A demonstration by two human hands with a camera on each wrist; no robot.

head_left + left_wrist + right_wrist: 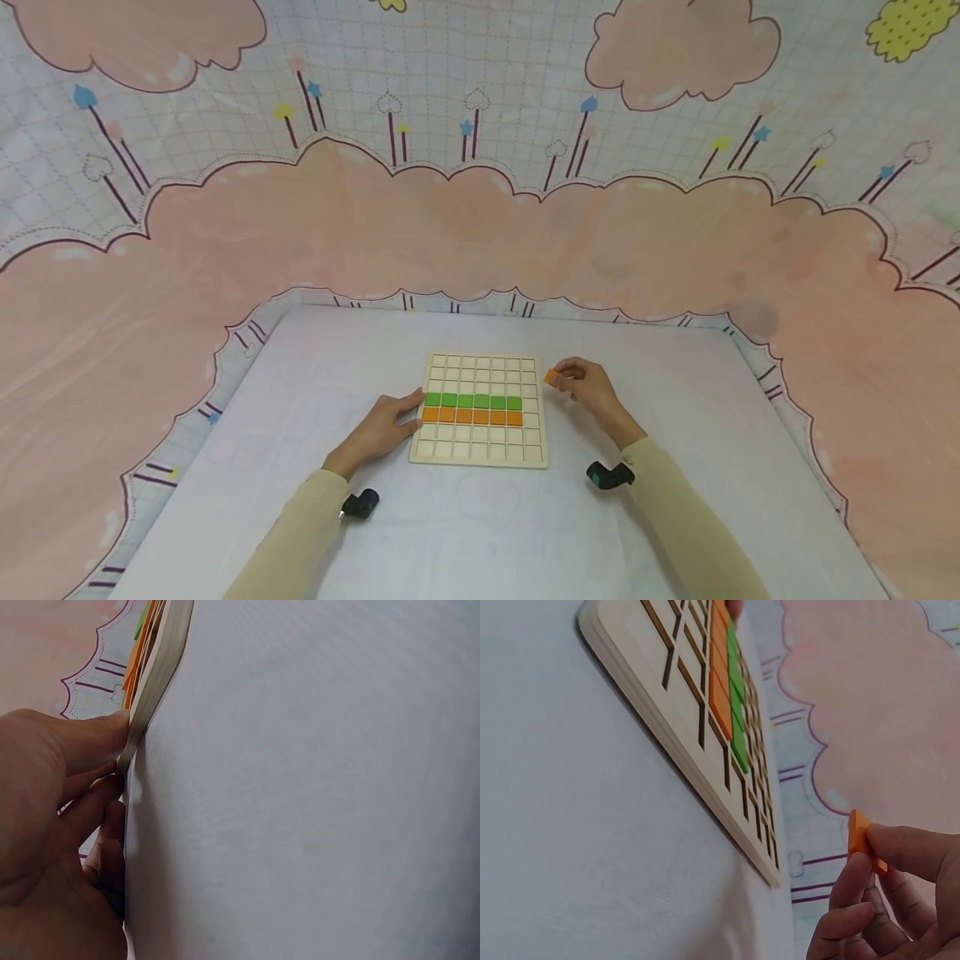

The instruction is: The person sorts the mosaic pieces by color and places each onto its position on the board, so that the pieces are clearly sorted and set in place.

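Observation:
In the head view, a square wooden grid board (478, 463) lies on the white table. One row of green tiles (482, 402) and one row of orange tiles (482, 417) sit in its cells, each stopping short of the rightmost column. My left hand (384, 427) rests against the board's left edge, thumb and forefinger spread apart along it. Off the board's upper right side, my right hand (592, 392) pinches a loose orange tile (861, 841) between thumb and fingertips. That tile is held clear of the board (682, 780), tilted on edge in the right wrist view.
The white tabletop (450, 542) surrounds the board. A patterned pink-and-white cloth (480, 242) hangs behind and around the table. A dark wrist device (362, 504) shows below the left sleeve, another dark device (609, 476) beside the right one.

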